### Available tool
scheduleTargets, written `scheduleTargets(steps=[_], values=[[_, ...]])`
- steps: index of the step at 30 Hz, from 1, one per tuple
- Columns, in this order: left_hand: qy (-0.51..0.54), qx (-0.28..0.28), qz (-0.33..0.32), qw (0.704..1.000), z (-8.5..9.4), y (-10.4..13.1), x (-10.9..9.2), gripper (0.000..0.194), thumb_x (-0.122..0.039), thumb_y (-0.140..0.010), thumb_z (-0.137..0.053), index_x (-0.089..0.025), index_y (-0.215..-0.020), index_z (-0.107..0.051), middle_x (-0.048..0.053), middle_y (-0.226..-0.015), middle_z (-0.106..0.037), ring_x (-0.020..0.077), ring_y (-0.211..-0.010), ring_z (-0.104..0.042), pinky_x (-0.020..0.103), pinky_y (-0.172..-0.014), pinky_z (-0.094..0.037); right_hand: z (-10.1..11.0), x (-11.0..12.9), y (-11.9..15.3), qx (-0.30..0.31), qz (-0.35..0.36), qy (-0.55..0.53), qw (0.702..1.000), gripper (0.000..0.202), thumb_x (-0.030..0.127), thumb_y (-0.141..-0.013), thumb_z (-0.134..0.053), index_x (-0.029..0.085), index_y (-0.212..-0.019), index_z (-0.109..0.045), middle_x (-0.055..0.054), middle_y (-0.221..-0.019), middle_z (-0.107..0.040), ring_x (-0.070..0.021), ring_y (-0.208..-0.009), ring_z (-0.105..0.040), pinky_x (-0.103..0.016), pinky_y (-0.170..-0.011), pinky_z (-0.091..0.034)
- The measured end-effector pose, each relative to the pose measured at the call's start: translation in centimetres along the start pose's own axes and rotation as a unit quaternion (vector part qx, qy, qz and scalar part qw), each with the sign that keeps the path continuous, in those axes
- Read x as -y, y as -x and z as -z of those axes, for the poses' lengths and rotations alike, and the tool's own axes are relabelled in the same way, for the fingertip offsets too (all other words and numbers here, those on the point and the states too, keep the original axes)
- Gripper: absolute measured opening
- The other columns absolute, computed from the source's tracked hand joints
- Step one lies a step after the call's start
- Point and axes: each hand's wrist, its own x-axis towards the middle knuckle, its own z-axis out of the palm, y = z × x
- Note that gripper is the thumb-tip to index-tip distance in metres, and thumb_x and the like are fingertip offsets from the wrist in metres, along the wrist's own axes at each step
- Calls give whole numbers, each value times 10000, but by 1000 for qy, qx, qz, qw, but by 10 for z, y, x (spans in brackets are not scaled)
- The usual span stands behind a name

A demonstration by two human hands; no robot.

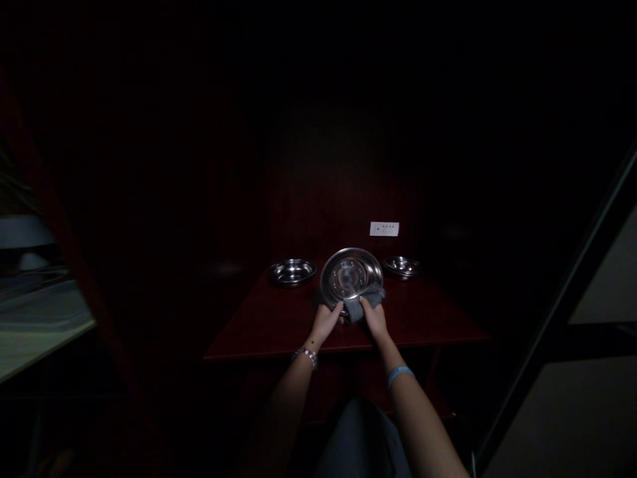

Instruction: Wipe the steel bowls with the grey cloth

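A round, shiny metal plate (347,274) is tilted up toward me above the table, its inner face showing. My left hand (326,320) is closed on its lower left rim, the thumb in front and the other fingers mostly hidden behind. At the lower right rim, my right hand (374,317) is closed on a grey cloth (355,310), which lies folded over the plate's edge. Farther back on the left rests a metal dish (292,273). Another metal dish (402,267), perhaps stacked, sits at the back right.
Both arms reach over the front edge of a dark red table (298,325). A white socket panel (384,229) is on the wall behind. At far left is a pale shelf (44,338) with dim items on it. Much of the surroundings is too dark to make out.
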Motion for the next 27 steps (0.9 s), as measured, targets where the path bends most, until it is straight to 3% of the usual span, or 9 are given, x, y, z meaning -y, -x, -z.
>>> scheduleTargets(steps=[13, 27], values=[[-22, -1, 20, 1000, 1, 2, -8, 409, -422, -831, -496, -150, -540, -590, 35, -452, -588, 121, -423, -545, 222, -497, -428, 0, -7, -3, -18, -9, 9, 1000, 391, 452, -734, -611, 165, -986, -694, -85, -998, -742, -240, -979, -681, -306, -870, -502], [-14, -27, 41, 999, 3, 2, -9, 549, -572, -852, -434, -151, -536, -590, 51, -461, -603, 130, -439, -564, 222, -493, -431, 0, -3, -3, -34, -25, -1, 999, 394, 449, -723, -611, 159, -977, -694, -87, -1025, -734, -246, -993, -675, -319, -886, -495]])
